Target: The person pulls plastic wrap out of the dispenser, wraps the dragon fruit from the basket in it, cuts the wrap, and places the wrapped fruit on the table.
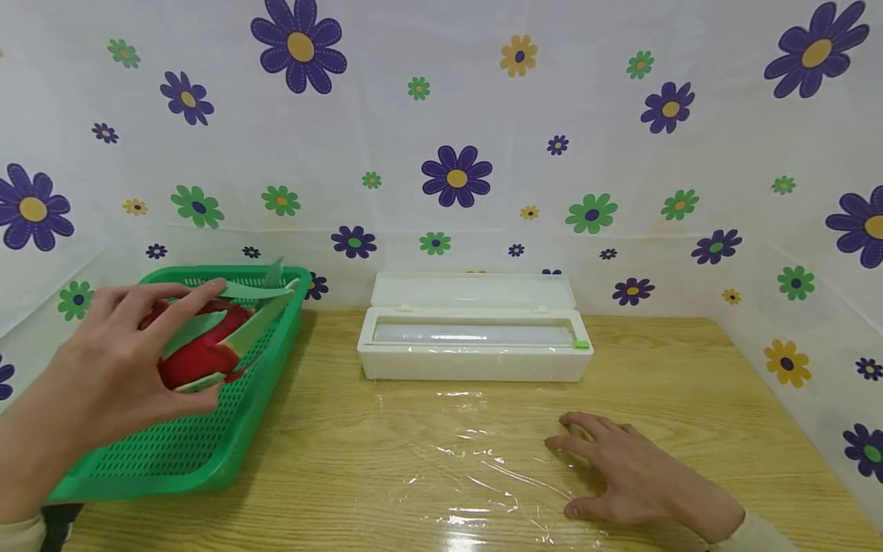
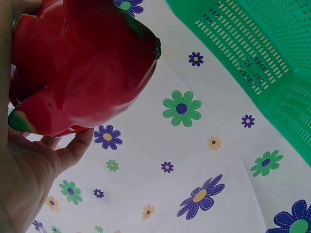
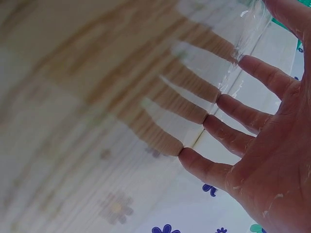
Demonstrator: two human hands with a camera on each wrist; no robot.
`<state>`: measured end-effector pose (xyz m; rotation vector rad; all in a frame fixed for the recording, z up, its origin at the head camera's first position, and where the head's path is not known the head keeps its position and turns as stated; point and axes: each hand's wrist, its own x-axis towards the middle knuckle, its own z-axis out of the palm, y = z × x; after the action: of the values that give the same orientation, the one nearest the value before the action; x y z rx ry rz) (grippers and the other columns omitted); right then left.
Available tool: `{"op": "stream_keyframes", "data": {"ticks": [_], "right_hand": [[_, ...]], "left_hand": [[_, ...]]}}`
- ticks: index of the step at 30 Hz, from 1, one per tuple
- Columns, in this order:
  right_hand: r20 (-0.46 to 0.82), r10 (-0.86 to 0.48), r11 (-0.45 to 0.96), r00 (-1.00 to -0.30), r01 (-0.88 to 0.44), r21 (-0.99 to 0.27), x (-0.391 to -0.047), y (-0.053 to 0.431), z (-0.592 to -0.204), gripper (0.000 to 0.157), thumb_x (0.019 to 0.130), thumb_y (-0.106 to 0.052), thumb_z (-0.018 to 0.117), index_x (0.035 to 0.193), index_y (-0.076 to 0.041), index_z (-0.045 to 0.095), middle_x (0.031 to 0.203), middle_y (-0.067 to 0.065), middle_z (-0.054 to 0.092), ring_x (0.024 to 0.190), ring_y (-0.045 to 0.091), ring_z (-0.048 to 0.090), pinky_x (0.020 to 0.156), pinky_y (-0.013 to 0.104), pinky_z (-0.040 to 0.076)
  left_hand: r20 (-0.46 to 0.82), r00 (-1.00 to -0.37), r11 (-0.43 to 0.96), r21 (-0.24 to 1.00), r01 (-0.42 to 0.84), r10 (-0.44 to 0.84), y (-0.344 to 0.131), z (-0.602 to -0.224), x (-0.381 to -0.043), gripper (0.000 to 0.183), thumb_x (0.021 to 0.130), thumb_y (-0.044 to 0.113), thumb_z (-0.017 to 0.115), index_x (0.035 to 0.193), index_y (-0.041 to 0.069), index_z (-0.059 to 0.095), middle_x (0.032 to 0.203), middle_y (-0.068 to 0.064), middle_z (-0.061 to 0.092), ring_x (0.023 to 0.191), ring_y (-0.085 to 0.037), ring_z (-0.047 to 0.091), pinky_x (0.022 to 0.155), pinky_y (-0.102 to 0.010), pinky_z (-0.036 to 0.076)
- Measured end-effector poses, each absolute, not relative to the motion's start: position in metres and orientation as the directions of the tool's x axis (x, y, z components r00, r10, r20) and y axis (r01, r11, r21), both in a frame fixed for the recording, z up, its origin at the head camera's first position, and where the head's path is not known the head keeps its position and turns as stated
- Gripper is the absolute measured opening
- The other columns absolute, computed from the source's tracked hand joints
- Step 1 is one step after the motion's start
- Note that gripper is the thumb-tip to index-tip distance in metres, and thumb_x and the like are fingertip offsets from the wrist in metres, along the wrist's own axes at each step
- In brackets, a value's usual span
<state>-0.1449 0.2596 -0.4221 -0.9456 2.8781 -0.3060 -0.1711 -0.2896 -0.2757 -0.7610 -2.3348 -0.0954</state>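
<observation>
At the far left, a pale sleeve cuff (image 1: 21, 533) ends behind the left hand (image 1: 120, 356), whose fingers curl round a dragon fruit (image 1: 196, 360), thumb on the near side and the other fingers over the far side. The dragon fruit is red, with green-tipped scales that stick out to the right past the fingertips. Below and beyond these fingers is a green basket (image 1: 265, 391) with perforated walls; the left wrist view shows flowered cloth (image 1: 441, 115) between the fruit and the basket. Right of the left fingers, well apart, a white box (image 1: 476, 364) stands with its lid (image 1: 476, 290) raised and a clear roll (image 1: 469, 333) inside; a bright green tab (image 1: 582, 345) sits at its right end, beyond the right fingers. Clear film (image 1: 469, 460) runs from the box over the wooden counter (image 1: 724, 383), wrinkled and glinting, between the two hands. The right hand (image 1: 631, 475) has its fingers spread, pointing left across the film's right side. In the right wrist view their tips meet the glossy surface; whether each touches film or wood, I cannot tell.
</observation>
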Motion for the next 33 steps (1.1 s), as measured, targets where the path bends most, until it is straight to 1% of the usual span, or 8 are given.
{"op": "stream_keyframes", "data": {"ticks": [8, 13, 23, 28, 33], "right_hand": [[-0.018, -0.599, 0.786, -0.8, -0.584, -0.206, -0.144, 0.26, -0.422, 0.077, 0.081, -0.075, 0.068, 0.142, -0.029, 0.056, 0.146, 0.01, 0.051, 0.129, 0.037, 0.056, 0.091, 0.066, 0.051], [-0.015, -0.602, 0.783, -0.799, -0.586, -0.208, -0.144, 0.26, -0.422, 0.077, 0.081, -0.074, 0.068, 0.142, -0.029, 0.057, 0.146, 0.01, 0.052, 0.129, 0.037, 0.056, 0.09, 0.066, 0.051], [-0.016, -0.599, 0.784, -0.801, -0.582, -0.214, -0.144, 0.259, -0.422, 0.078, 0.081, -0.075, 0.067, 0.142, -0.028, 0.057, 0.146, 0.01, 0.052, 0.13, 0.037, 0.055, 0.091, 0.066, 0.05], [-0.019, -0.599, 0.785, -0.801, -0.582, -0.211, -0.144, 0.26, -0.423, 0.078, 0.081, -0.077, 0.066, 0.142, -0.029, 0.057, 0.146, 0.01, 0.052, 0.13, 0.037, 0.056, 0.091, 0.066, 0.05], [-0.017, -0.6, 0.784, -0.8, -0.584, -0.21, -0.145, 0.26, -0.424, 0.078, 0.081, -0.077, 0.065, 0.142, -0.029, 0.057, 0.146, 0.01, 0.051, 0.13, 0.037, 0.056, 0.09, 0.066, 0.05]], "left_hand": [[0.621, -0.591, 0.815, -0.139, 0.563, 0.514, -0.282, -0.276, -0.171, 0.099, 0.084, 0.085, 0.034, 0.149, 0.013, 0.053, 0.124, -0.025, 0.059, 0.109, -0.046, 0.047, 0.058, -0.059, 0.055], [0.629, -0.571, 0.801, -0.144, 0.581, 0.528, -0.277, -0.276, -0.171, 0.096, 0.085, 0.083, 0.036, 0.148, 0.013, 0.053, 0.123, -0.025, 0.059, 0.111, -0.047, 0.047, 0.06, -0.061, 0.056], [0.62, -0.56, 0.779, -0.141, 0.61, 0.55, -0.265, -0.274, -0.167, 0.094, 0.088, 0.082, 0.035, 0.149, 0.013, 0.053, 0.123, -0.023, 0.06, 0.116, -0.047, 0.048, 0.067, -0.063, 0.057], [0.624, -0.552, 0.774, -0.14, 0.618, 0.554, -0.26, -0.274, -0.166, 0.094, 0.088, 0.081, 0.035, 0.147, 0.012, 0.055, 0.125, -0.022, 0.06, 0.115, -0.044, 0.049, 0.066, -0.06, 0.058], [0.623, -0.541, 0.767, -0.155, 0.623, 0.565, -0.256, -0.276, -0.165, 0.093, 0.089, 0.081, 0.033, 0.147, 0.013, 0.055, 0.124, -0.022, 0.061, 0.113, -0.043, 0.05, 0.066, -0.057, 0.058]]}}
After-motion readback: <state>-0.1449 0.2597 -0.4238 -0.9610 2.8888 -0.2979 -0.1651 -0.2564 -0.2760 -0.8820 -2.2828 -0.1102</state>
